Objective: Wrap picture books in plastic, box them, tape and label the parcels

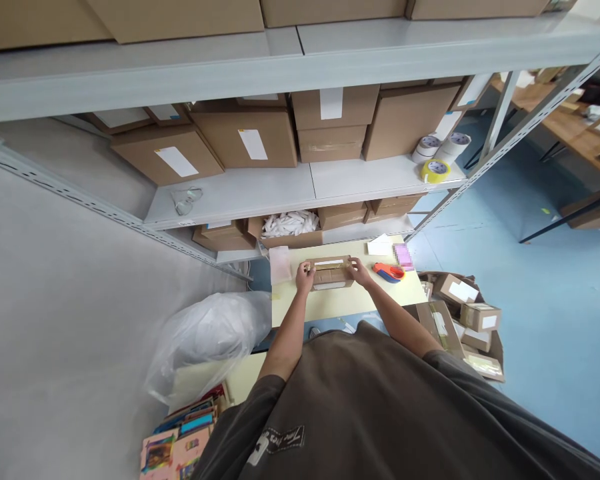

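A small brown cardboard box [333,276] sits on the pale yellow table [300,308], directly in front of me. A strip of tape [330,266] runs along its top, and white labels show on it. At the left end, my left hand [305,277] has its fingers curled against the box. My right hand [359,271] grips the right end, thumb and fingers close together. Whether the fingertips pinch the tape ends too is too small to tell. Right of the box lies an orange and blue tape dispenser [389,272].
White paper [379,245] and a pink stack [403,257] lie at the table's back right. Shelving [250,193] with cartons and tape rolls [435,171] rises behind. A large carton of packed boxes [463,313] stands right; a plastic bag [215,330] bulges left.
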Available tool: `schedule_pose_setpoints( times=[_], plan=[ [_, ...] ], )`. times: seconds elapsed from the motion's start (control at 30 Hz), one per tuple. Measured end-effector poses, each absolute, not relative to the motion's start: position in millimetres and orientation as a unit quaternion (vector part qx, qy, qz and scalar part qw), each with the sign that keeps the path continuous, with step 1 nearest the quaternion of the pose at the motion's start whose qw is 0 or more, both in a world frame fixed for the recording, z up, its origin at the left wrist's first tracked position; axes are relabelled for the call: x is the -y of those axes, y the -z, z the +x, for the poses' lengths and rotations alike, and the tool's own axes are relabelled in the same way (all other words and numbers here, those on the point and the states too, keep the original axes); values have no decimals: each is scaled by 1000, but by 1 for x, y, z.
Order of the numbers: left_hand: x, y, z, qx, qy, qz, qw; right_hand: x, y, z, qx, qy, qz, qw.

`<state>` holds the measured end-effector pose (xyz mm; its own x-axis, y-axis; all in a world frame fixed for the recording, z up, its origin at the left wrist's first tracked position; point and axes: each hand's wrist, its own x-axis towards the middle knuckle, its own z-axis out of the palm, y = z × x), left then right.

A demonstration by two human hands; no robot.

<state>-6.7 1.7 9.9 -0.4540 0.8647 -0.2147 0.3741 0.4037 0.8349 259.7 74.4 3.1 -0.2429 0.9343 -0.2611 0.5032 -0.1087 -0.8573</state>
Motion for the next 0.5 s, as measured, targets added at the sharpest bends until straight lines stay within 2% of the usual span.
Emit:
schedule_pose_setpoints(
  times=[0.2, 0.5],
  plan=[
    [-11, 8, 19, -761, -315, 395, 408, -60, 7, 279, 564, -425, -672, 223],
    [25, 54, 12, -745, -399, 342, 411, -50, 37, 250, 476, -531, -655, 251]
  ],
)
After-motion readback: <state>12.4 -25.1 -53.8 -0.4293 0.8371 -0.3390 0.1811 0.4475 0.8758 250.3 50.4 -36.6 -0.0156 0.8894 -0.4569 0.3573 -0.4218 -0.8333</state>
